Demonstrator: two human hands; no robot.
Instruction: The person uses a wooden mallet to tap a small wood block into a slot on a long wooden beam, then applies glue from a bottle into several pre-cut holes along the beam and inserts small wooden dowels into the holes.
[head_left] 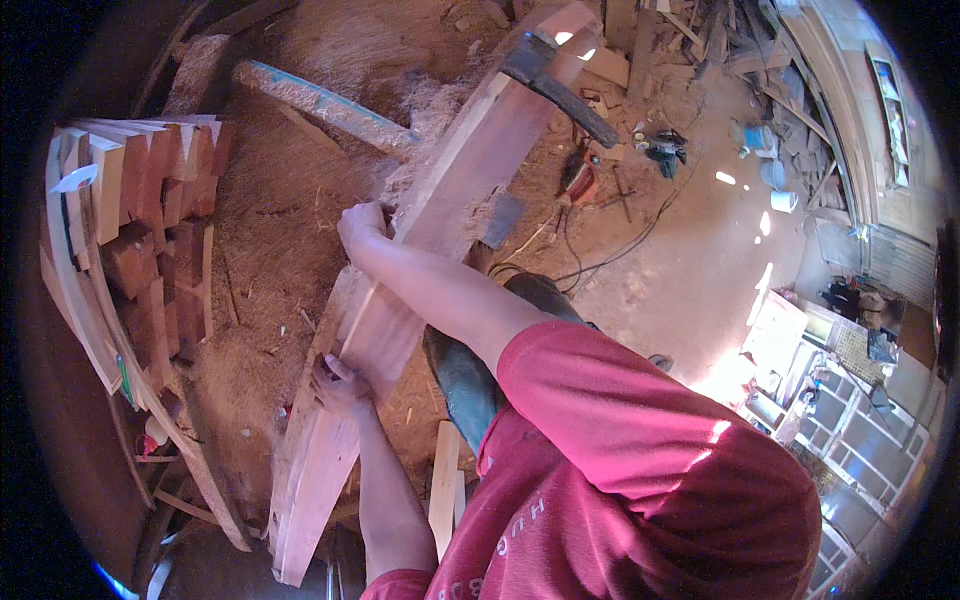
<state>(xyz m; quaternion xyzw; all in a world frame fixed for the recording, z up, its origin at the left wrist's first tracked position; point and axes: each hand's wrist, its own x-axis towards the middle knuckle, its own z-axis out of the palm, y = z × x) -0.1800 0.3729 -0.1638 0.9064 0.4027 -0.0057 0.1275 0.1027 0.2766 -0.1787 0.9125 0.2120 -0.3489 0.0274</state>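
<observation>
A long reddish wooden board (pixel 440 240) runs slantwise from the near left to the far right in front of me. My right hand (pixel 362 230) is closed at its left edge, with the forearm reaching across the board's top; its fingertips are partly hidden. Nearer to me, my left hand (pixel 342 387) lies over the board with bent fingers gripping its edge. Across the board's far end sits a dark bar-like piece (pixel 560 92). Sawdust and shavings (pixel 425 125) are heaped along the left side.
Cut wooden pieces (pixel 150 190) are stacked at left. A dusty pole with blue paint (pixel 325 105) meets the board's far left side. On the floor at right lie a red power tool (pixel 580 178) and dark cables (pixel 640 235). Buckets (pixel 760 140) and scrap wood stand farther off.
</observation>
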